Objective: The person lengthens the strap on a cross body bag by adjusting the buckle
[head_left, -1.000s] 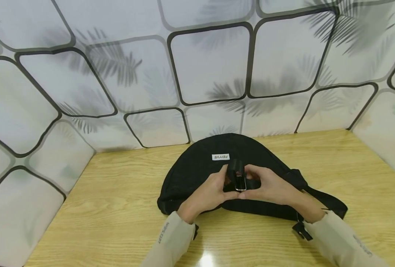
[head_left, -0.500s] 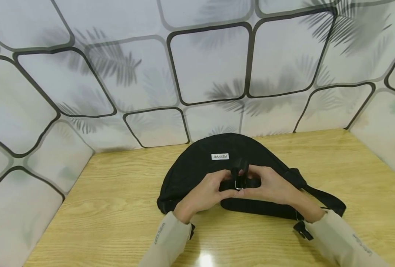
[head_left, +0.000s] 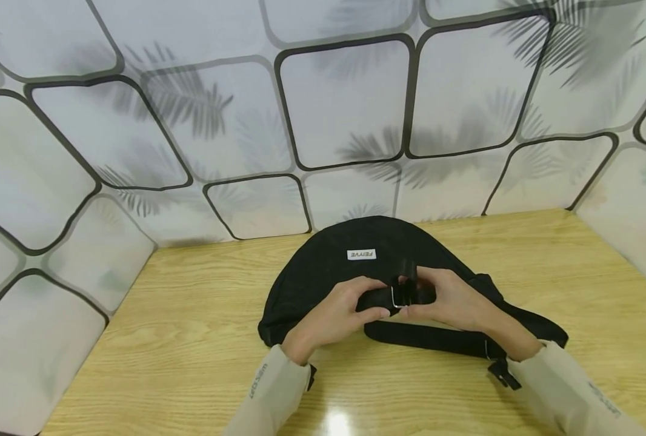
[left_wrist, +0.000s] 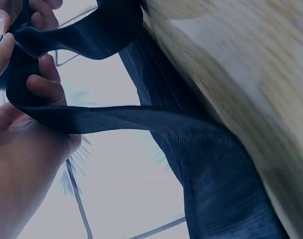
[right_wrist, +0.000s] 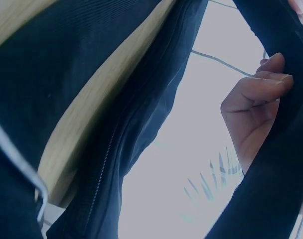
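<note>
Head view: black bag (head_left: 328,272) lay mid-table, far edge near patterned wall (head_left: 345,103). My left hand (head_left: 336,315) and right hand (head_left: 454,300) pinched strap (head_left: 426,339) at metal buckle (head_left: 396,297) (over bag's near edge). Bare wooden table (head_left: 192,339) stretched wide left, right, front.

Left wrist view: fingers (left_wrist: 42,84) curled round strap.

Right wrist view: fingers (right_wrist: 261,87) gripped strap edge; bag zipper (right_wrist: 104,164) ran beside table edge.
</note>
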The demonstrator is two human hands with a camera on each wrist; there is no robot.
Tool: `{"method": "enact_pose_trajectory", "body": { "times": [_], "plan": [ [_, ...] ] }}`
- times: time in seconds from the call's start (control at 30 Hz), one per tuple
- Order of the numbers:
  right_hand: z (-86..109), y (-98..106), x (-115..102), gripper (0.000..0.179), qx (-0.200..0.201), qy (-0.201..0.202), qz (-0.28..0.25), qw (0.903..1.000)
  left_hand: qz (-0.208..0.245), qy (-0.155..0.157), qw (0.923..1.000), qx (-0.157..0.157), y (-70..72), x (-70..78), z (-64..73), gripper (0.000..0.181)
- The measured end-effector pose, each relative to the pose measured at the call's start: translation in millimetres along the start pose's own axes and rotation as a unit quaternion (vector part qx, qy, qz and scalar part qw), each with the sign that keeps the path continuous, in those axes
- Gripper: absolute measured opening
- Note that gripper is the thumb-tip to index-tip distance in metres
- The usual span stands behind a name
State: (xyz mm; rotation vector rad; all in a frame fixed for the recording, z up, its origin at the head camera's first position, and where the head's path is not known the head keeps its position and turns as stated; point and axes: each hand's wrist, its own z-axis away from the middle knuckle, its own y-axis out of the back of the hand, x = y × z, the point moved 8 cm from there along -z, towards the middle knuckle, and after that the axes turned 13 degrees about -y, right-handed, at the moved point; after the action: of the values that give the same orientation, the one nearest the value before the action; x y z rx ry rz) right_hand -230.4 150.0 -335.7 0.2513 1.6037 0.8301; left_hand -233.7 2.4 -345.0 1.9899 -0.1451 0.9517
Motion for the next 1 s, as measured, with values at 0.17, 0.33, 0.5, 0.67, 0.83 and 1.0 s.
{"method": "enact_pose_trajectory", "body": {
  "times": [0.17,0.33,0.5,0.67,0.83,1.0],
  "plan": [
    [1.1,2,4,0.036,0.001,-0.005,0.004,1.0,-0.003,-0.007,1.0,0.005,2.0,0.7,2.5,0.041],
    [4.1,5,6,0.032,0.003,-0.001,0.007,1.0,-0.015,-0.011,0.9998,0.011,5.0,1.2,6.0,0.04],
    [6.9,9,10,0.035,0.002,-0.004,0.003,1.0,-0.019,-0.005,0.9998,0.01,7.6,-1.2,10.0,0.041],
    [8.8,11,13,0.04,0.0,-0.008,0.0,1.0,-0.024,-0.003,0.9996,0.012,10.0,-2.0,13.3,0.04],
    [12.1,16,16,0.034,0.0,-0.009,-0.004,1.0,-0.016,0.001,0.9997,0.016,13.9,-2.3,18.3,0.041],
    [15.7,19,21,0.035,-0.005,-0.008,-0.01,0.9999,-0.007,0.002,0.9998,0.016,17.9,-3.0,22.9,0.042]
  ]
}}
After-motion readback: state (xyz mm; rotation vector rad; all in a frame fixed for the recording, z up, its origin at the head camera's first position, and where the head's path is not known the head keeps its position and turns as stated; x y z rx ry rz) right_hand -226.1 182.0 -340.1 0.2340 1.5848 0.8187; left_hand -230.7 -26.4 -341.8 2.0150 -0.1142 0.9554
